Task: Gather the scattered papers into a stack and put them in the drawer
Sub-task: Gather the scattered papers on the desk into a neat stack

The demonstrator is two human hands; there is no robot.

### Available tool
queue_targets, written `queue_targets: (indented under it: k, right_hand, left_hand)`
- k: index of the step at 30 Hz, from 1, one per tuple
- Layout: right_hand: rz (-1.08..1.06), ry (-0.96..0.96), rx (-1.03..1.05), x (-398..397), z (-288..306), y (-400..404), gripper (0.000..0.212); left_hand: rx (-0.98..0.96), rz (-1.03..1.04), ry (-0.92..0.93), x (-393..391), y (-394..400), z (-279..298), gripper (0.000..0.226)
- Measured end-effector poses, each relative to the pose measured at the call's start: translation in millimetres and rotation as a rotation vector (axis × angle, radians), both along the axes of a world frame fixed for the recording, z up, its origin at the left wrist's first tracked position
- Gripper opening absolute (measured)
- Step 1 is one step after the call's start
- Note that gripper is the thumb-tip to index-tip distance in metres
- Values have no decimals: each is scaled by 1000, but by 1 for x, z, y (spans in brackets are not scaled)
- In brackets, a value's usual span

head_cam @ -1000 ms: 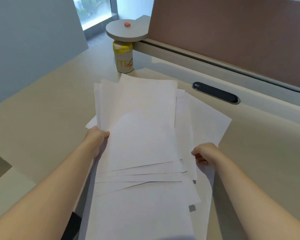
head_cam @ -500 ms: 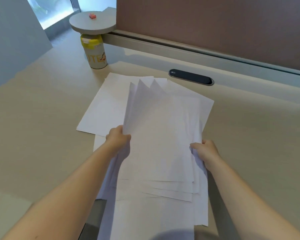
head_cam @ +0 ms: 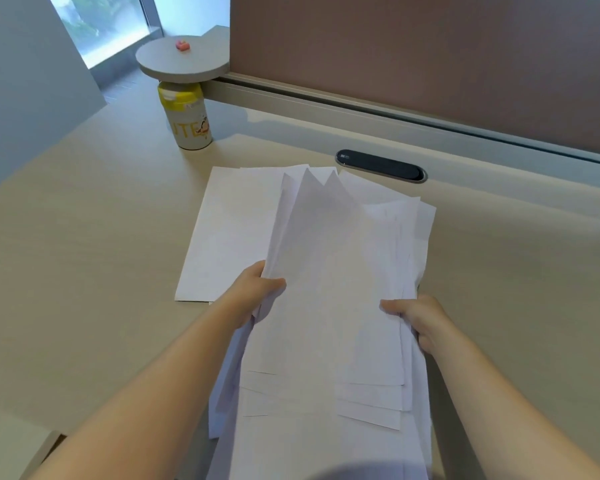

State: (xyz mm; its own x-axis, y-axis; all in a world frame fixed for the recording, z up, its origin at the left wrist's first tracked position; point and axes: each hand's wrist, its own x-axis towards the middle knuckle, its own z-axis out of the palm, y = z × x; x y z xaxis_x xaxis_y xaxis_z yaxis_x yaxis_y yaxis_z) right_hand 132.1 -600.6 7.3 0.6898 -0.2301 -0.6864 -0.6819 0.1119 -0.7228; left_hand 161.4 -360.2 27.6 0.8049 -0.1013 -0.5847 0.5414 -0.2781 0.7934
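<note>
One broad beige surface (head_cam: 84, 258) fills most of the view, backed by a brown partition (head_cam: 430, 46) on a grey rail. On it lies the bundle of papers (head_cam: 329, 289), white sheets fanned unevenly, their far corners pointing toward the partition and their near edges staggered and hanging past the front edge of the surface. A single sheet (head_cam: 222, 237) lies flat just left of the bundle, partly under it. The left hand (head_cam: 257, 292) has its grip closed on the left edge of the papers, thumb on top; the right hand (head_cam: 416, 318) has its grip closed on the right edge, fingers curled over the sheets. Beyond the papers sits a dark oval cable slot (head_cam: 381, 166) set into the surface. A round grey shelf (head_cam: 182, 62) juts from the partition's end, with a small pink thing (head_cam: 182, 45) on it, too small to tell. Under it stands a bottle (head_cam: 187, 117) with a yellow cap; its label shows the letters "TE" and a cartoon figure, the rest unreadable. Compared with half a second ago, the sheets sit more squeezed between the hands, and the bottle appears nearer the middle of the view.
</note>
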Motion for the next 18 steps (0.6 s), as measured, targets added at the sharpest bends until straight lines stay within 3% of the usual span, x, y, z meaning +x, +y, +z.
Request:
queue_targets:
  k: [8,12,18]
  right_hand:
    - [93,-61,320,12,2,-12,33]
    - [182,-134,489,33,6,-16,76]
    - [250,-155,606,67,7,-16,63]
  left_hand:
    - [-142,176,57,2,14,9,38]
    - [-278,247,62,20,20,12,43]
    - [-169,75,155,46,15,15,34]
